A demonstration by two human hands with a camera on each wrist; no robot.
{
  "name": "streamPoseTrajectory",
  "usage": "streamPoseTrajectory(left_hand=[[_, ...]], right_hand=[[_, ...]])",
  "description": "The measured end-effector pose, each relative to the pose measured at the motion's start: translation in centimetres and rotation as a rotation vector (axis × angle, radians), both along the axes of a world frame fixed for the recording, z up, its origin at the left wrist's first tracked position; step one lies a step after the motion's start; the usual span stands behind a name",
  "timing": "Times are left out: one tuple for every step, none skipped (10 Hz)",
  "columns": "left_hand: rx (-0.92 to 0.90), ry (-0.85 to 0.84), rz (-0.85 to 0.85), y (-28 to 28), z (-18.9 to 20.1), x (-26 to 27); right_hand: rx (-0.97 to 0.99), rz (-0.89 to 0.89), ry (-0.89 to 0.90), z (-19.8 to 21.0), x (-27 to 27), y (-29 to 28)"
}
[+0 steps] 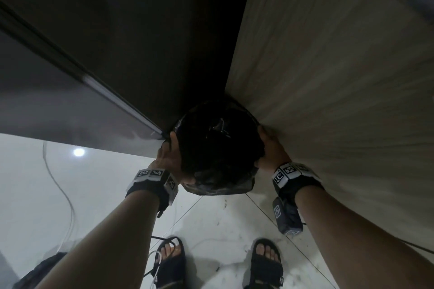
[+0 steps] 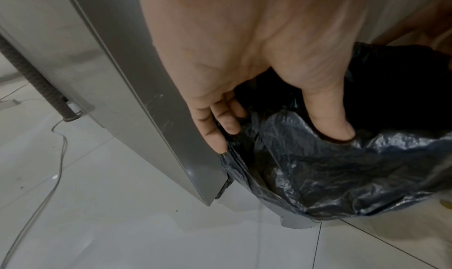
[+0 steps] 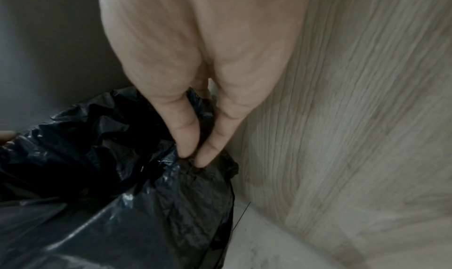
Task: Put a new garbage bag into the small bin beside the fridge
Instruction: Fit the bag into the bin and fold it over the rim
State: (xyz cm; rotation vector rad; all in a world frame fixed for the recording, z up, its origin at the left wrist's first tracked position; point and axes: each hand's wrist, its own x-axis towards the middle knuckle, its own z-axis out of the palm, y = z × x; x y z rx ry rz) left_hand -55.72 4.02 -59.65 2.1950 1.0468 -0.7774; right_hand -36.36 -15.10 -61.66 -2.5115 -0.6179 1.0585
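A black garbage bag (image 1: 218, 148) lines the small bin, its mouth open and its edge folded down over the rim. Only a grey strip of the bin (image 2: 296, 223) shows below the plastic. The bin stands on the floor between the fridge (image 1: 70, 101) and a wooden cabinet (image 1: 328, 77). My left hand (image 1: 169, 157) grips the bag's left edge, thumb (image 2: 330, 122) inside and fingers (image 2: 215, 130) outside against the fridge corner. My right hand (image 1: 267, 148) pinches the bag (image 3: 122, 195) at the right rim between thumb and finger, close to the cabinet (image 3: 342, 118).
The grey fridge (image 2: 122, 79) and the cabinet leave a narrow gap around the bin. A thin cable (image 1: 63, 195) trails over the white tiled floor (image 1: 211, 218) at the left. My feet in black sandals (image 1: 169, 260) stand just in front of the bin.
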Motion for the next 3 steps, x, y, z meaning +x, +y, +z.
streamPoseTrajectory(left_hand=[[0.059, 0.026, -0.062, -0.2, 0.7, -0.1], [0.126, 0.028, -0.078, -0.3, 2.3, -0.1], [0.164, -0.061, -0.036, -1.8, 6.1, 0.1]], right_hand=[[-0.045, 0.035, -0.003, 0.2, -0.3, 0.1], [-0.079, 0.031, -0.014, 1.7, -0.6, 0.3], [-0.053, -0.009, -0.008, 5.7, -1.6, 0.7]])
